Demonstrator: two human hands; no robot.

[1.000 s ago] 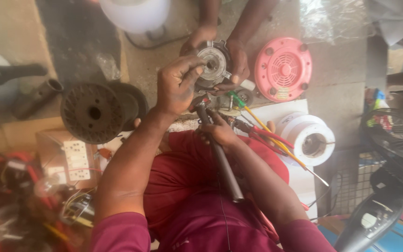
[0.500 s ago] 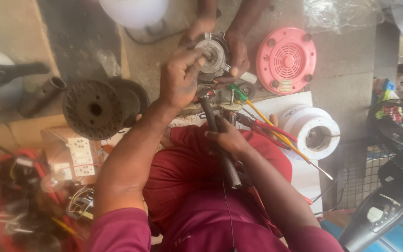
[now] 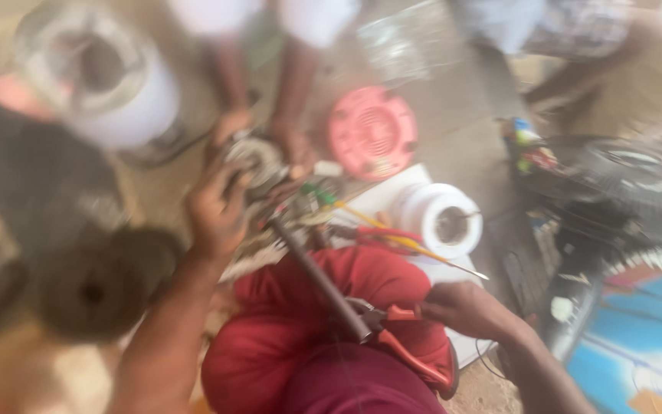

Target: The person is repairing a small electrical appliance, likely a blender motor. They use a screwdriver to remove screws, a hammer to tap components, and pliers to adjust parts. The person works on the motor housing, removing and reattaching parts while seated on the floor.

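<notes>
The view is blurred. My left hand (image 3: 216, 207) grips the edge of a round metal motor part (image 3: 256, 159) on the floor. Another person's two hands (image 3: 294, 149) hold the same part from the far side. A dark metal rod (image 3: 319, 280) slants from the motor down across my red-clad lap. My right hand (image 3: 465, 307) is at the lower right, closed on one handle of red-handled pliers (image 3: 408, 345) whose jaws lie by the rod's near end.
A pink round fan cover (image 3: 371, 132) and a white spool (image 3: 438, 218) lie right of the motor, with yellow and red screwdrivers (image 3: 392, 234) between. A white cylinder (image 3: 113, 88) stands at upper left, a dark round motor (image 3: 105, 280) at left, a black fan (image 3: 637, 184) at right.
My right hand left the rod near the motor, drew back toward my lap and now holds the red-handled pliers. My left hand stays on the motor part. The view has shifted and blurred.
</notes>
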